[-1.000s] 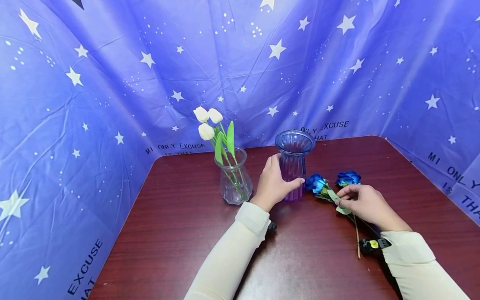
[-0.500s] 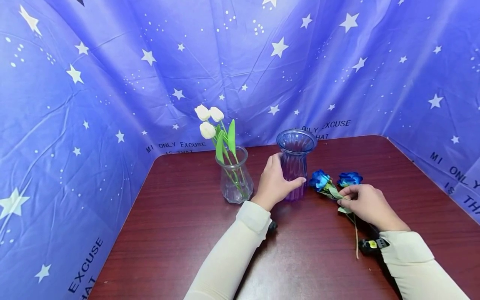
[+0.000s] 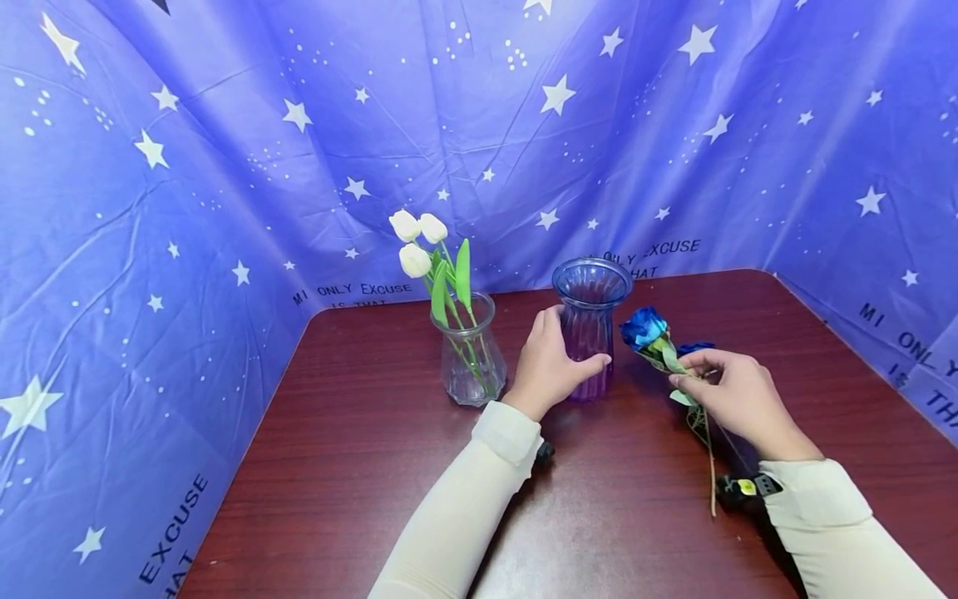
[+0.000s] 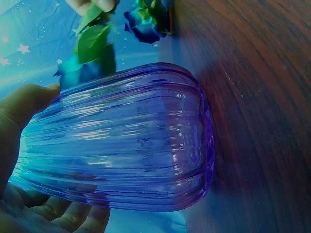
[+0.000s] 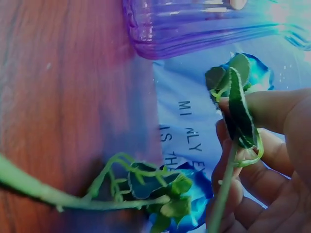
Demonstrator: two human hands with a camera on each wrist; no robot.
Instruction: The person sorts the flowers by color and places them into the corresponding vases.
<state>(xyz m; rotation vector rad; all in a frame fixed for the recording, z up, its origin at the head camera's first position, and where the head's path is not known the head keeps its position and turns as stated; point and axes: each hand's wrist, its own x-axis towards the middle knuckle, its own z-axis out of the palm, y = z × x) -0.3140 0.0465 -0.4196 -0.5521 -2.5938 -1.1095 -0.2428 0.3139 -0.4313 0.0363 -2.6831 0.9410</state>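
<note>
Pinching blue rose point(image 3: 644, 329), right fingers point(image 5: 265, 178) curled

Your ribbed blue-purple vase point(image 3: 590, 329) looks like smooth, glossy glass, as does the clear vase point(image 3: 452, 376) to its left. Beneath, you have a wood-grained tabletop point(image 3: 359, 466) with a polished sheen; at the far side, a creased cloth backdrop point(image 3: 449, 125). Your sleeves point(image 3: 441, 516) are matt fabric, the right blue rose point(image 3: 645, 329) cloth-like, the white tulips point(image 3: 414, 260) smooth.

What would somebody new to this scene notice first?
Probably the star-patterned blue backdrop behind the table. Then the blue rose held in the right hand, right of the blue-violet vase that the left hand grips, and the white tulips in the clear vase further left.
</note>
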